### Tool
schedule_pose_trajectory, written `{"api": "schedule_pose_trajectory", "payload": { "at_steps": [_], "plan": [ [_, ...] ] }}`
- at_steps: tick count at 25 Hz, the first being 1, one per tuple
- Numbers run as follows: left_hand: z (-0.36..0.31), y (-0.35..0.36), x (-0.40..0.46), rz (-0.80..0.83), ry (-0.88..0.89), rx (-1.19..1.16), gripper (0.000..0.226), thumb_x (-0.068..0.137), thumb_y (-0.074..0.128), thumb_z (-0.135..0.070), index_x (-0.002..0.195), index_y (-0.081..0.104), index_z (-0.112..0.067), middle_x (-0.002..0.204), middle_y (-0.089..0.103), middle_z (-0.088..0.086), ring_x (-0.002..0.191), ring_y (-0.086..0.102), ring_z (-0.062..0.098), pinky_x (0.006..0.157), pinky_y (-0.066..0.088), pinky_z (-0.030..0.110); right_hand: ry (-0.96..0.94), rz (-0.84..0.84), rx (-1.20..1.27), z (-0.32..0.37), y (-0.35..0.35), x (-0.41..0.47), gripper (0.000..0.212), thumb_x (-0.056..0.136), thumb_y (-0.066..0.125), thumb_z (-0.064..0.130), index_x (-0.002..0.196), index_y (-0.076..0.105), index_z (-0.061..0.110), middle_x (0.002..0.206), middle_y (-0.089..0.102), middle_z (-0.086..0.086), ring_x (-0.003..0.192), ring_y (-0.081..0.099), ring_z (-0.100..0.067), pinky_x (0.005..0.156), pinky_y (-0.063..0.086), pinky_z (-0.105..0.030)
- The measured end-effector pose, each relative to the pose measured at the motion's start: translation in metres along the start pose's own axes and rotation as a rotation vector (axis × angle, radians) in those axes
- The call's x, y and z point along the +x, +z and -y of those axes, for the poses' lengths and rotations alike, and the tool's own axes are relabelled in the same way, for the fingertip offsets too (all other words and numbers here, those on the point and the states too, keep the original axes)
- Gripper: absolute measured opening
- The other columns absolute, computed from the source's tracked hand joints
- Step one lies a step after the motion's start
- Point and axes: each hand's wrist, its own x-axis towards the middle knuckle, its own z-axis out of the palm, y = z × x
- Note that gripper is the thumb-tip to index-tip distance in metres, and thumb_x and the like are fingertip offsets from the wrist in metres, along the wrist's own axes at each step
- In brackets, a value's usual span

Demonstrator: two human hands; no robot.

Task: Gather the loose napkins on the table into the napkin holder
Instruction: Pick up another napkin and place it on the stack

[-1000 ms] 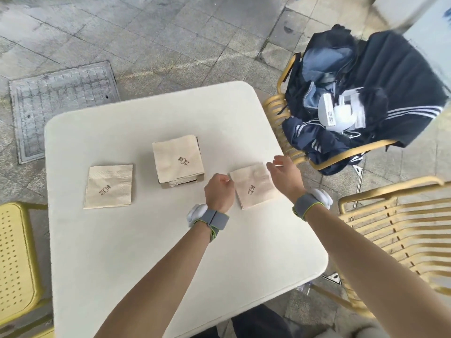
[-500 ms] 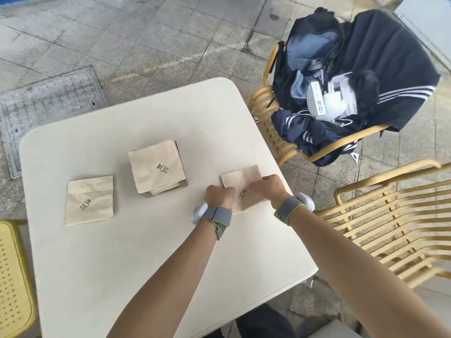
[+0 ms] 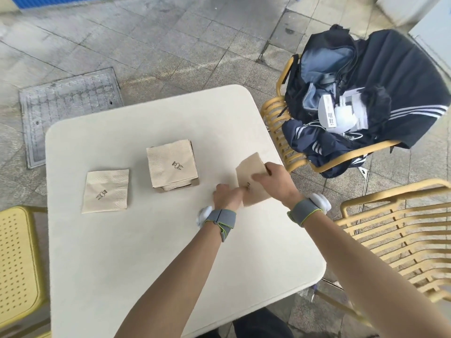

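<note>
A square cream table (image 3: 122,264) carries a napkin holder (image 3: 194,184) filled with a stack of tan napkins (image 3: 170,164) bearing a small rabbit mark. One loose napkin (image 3: 106,191) lies flat left of the holder. A second loose napkin (image 3: 251,170) sits right of the holder, its far edge tilted up off the table. My right hand (image 3: 275,181) grips its right side with the thumb on top. My left hand (image 3: 227,197) pinches its near left edge.
A yellow slatted chair (image 3: 278,118) at the far right holds a dark jacket and an open backpack (image 3: 361,98). Another yellow slatted chair (image 3: 395,230) stands close on the right. A perforated yellow seat (image 3: 17,259) is at the left. Paved floor lies beyond.
My right hand came down from the napkin's far corner onto it and took hold. The napkin's far edge now lifts off the table. My left hand stayed at its near left edge.
</note>
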Motion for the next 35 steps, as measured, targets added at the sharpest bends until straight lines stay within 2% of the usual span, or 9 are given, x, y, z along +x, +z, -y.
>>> {"api": "schedule_pose_trajectory", "payload": {
  "at_steps": [3,7,11,14,16,21,28,32,35],
  "plan": [
    [-0.016,-0.055,-0.019,0.220,-0.043,-0.563,0.006,0.082,0.062,-0.024,0.082,0.062,-0.019,0.079,0.059,0.002,0.077,0.055,0.023,0.068,0.043,0.029,-0.109,0.130,0.271,0.054,-0.003,0.000,0.015,0.077,0.074,0.019,0.074,0.062,0.011,0.070,0.062,-0.003,0.063,0.057,-0.017,0.060,0.043,-0.030],
    [-0.019,-0.148,-0.020,0.231,0.111,-0.881,0.003,0.085,0.063,-0.018,0.083,0.065,-0.017,0.084,0.064,0.006,0.080,0.056,0.022,0.073,0.049,0.035,-0.180,0.335,0.476,0.122,0.036,0.001,0.031,0.080,0.073,0.014,0.104,0.068,-0.006,0.104,0.073,-0.023,0.088,0.067,-0.029,0.085,0.053,-0.045],
    [-0.014,-0.213,0.000,-0.134,0.200,-0.559,0.011,0.080,0.068,-0.020,0.070,0.064,-0.016,0.088,0.058,0.013,0.084,0.052,0.023,0.079,0.048,0.039,-0.133,0.322,0.405,0.151,0.099,0.006,0.029,0.082,0.072,0.012,0.102,0.067,-0.009,0.096,0.067,-0.019,0.086,0.062,-0.028,0.076,0.050,-0.039],
    [-0.005,-0.230,0.018,-0.260,0.191,-0.315,0.017,0.077,0.066,-0.019,0.061,0.062,-0.017,0.079,0.058,0.012,0.075,0.053,0.023,0.079,0.055,0.038,-0.123,0.234,0.199,0.151,0.131,0.012,0.016,0.081,0.069,0.016,0.086,0.068,0.001,0.085,0.064,-0.010,0.079,0.059,-0.024,0.069,0.047,-0.032],
    [0.002,-0.230,0.026,-0.305,0.199,-0.289,0.005,0.077,0.069,-0.015,0.072,0.070,-0.016,0.076,0.059,0.015,0.074,0.054,0.024,0.078,0.053,0.034,-0.118,0.184,0.057,0.146,0.141,0.015,0.011,0.079,0.067,0.021,0.080,0.065,0.010,0.081,0.063,-0.007,0.077,0.058,-0.023,0.066,0.043,-0.029],
    [0.011,-0.216,0.030,-0.338,0.195,-0.254,0.030,0.079,0.069,-0.015,0.108,0.074,-0.011,0.108,0.076,0.013,0.101,0.071,0.030,0.096,0.053,0.037,-0.080,0.103,-0.069,0.133,0.145,0.017,0.022,0.080,0.061,0.024,0.097,0.067,0.010,0.090,0.066,-0.008,0.080,0.059,-0.026,0.058,0.041,-0.025],
    [0.005,-0.206,0.026,-0.388,0.283,-0.182,0.028,0.084,0.063,-0.015,0.110,0.074,-0.015,0.106,0.076,0.007,0.087,0.063,0.016,0.066,0.046,0.016,-0.149,0.028,-0.232,0.121,0.143,0.017,0.039,0.088,0.054,0.026,0.118,0.059,0.002,0.119,0.058,-0.018,0.110,0.055,-0.036,0.082,0.046,-0.034],
    [0.007,-0.196,0.025,-0.379,0.279,-0.096,0.020,0.093,0.047,-0.022,0.087,0.065,-0.016,0.083,0.066,0.001,0.091,0.057,0.028,0.073,0.042,0.031,-0.039,0.138,-0.115,0.117,0.145,0.015,0.051,0.091,0.051,0.042,0.123,0.047,0.003,0.127,0.052,-0.015,0.120,0.050,-0.034,0.086,0.038,-0.034],
    [0.009,-0.187,0.025,-0.191,0.279,-0.103,0.031,0.096,0.034,-0.026,0.106,0.056,-0.006,0.098,0.066,0.015,0.100,0.059,0.036,0.084,0.048,0.037,0.058,0.284,0.056,0.123,0.148,0.010,0.054,0.089,0.048,0.051,0.125,0.046,0.010,0.126,0.057,-0.007,0.112,0.054,-0.029,0.086,0.040,-0.035]
  ]
}}
